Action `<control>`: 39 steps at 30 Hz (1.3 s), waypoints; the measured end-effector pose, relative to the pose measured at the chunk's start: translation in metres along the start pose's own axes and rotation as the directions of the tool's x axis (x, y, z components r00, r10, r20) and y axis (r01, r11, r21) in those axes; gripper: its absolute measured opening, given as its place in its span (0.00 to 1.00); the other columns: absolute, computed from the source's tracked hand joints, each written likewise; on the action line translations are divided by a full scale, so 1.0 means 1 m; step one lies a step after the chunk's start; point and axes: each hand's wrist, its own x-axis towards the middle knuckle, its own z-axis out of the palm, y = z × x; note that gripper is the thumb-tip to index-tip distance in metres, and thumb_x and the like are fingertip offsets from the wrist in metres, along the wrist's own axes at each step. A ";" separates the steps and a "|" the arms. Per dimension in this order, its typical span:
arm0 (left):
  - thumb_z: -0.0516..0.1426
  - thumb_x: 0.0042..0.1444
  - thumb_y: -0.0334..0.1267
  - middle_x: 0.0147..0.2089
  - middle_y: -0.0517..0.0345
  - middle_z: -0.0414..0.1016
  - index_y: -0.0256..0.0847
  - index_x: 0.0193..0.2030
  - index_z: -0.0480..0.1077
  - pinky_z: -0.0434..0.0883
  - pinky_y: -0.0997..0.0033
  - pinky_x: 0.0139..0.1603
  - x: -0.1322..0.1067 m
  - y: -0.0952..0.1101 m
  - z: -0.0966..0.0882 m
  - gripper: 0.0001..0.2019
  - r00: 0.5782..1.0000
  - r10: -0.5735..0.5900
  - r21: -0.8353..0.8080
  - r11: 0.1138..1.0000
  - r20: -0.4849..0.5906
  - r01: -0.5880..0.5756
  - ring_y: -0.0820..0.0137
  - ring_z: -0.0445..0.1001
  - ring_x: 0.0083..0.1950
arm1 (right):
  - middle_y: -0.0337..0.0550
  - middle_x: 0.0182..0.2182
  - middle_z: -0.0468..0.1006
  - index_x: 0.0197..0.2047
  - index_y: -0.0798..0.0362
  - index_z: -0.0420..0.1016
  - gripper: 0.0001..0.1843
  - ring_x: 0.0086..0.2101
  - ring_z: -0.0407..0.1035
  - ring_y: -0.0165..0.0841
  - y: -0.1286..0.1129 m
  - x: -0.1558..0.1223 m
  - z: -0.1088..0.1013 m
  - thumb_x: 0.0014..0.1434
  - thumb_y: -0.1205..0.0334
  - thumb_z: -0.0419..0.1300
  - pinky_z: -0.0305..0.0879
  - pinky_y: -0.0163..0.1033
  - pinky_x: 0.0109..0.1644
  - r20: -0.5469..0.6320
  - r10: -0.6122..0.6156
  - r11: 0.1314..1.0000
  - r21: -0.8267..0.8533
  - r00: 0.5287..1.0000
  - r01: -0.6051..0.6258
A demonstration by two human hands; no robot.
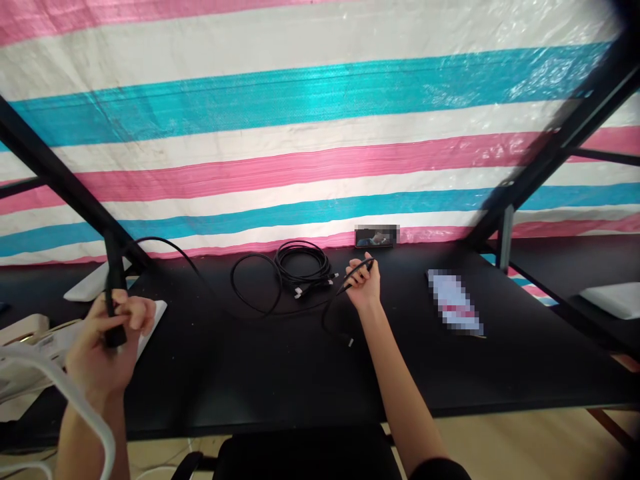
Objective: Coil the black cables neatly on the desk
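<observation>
On the left, my left hand [103,350] is raised over the table's edge, its fingers closed round a dark elongated piece [115,335], blurred, that seems joined to a black cable [173,243]. That cable arcs up and right, back down to the tabletop. My right hand [367,290] pinches a length of black cable [354,272] above the middle of the table. Below it hangs or lies a cable end with a light metal plug [351,343]. Just left of my right hand lies a loose coil of black cable [303,267] with several light-tipped plugs.
A black table [260,380] spans the front. A small dark framed object [376,237] stands at the back. A pixelated packet or sheet [455,303] lies right. White devices [30,330] and a white cable [75,393] crowd the left. Black posts flank a striped tarp [300,153].
</observation>
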 end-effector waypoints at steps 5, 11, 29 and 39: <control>0.56 0.47 0.38 0.23 0.61 0.61 0.44 0.33 0.67 0.60 0.75 0.24 -0.005 -0.018 0.010 0.05 0.993 -0.117 0.111 0.987 0.032 0.112 0.68 0.63 0.33 | 0.25 0.11 0.53 0.17 0.52 0.49 0.26 0.10 0.45 0.17 0.004 0.000 0.003 0.49 0.58 0.65 0.41 0.25 0.09 -0.017 0.028 1.000 0.006 0.999 -0.028; 0.56 0.52 0.43 0.31 0.58 0.66 0.40 0.22 0.64 0.63 0.74 0.33 -0.007 -0.034 0.030 0.12 0.982 -0.084 0.317 0.948 0.168 0.026 0.70 0.64 0.35 | 0.26 0.11 0.53 0.15 0.52 0.47 0.29 0.11 0.44 0.16 0.006 0.000 0.005 0.49 0.54 0.66 0.41 0.24 0.09 0.015 0.041 0.999 -0.014 0.999 -0.040; 0.57 0.45 0.57 0.51 0.44 0.68 0.39 0.55 0.64 0.62 0.52 0.53 0.009 -0.109 0.048 0.33 0.999 0.042 0.916 0.400 0.014 -0.029 0.53 0.67 0.51 | 0.27 0.12 0.54 0.13 0.54 0.48 0.30 0.11 0.40 0.15 0.011 -0.003 0.016 0.46 0.54 0.68 0.41 0.23 0.09 -0.054 -0.009 0.983 -0.186 0.999 -0.001; 0.56 0.43 0.55 0.47 0.40 0.71 0.27 0.62 0.53 0.63 0.55 0.53 0.021 -0.133 0.047 0.44 0.923 -0.374 0.912 0.342 -0.090 0.228 0.51 0.68 0.54 | 0.27 0.12 0.47 0.14 0.53 0.42 0.32 0.12 0.38 0.17 0.013 -0.009 0.017 0.47 0.58 0.65 0.42 0.25 0.10 0.065 -0.053 0.972 -0.227 0.996 0.067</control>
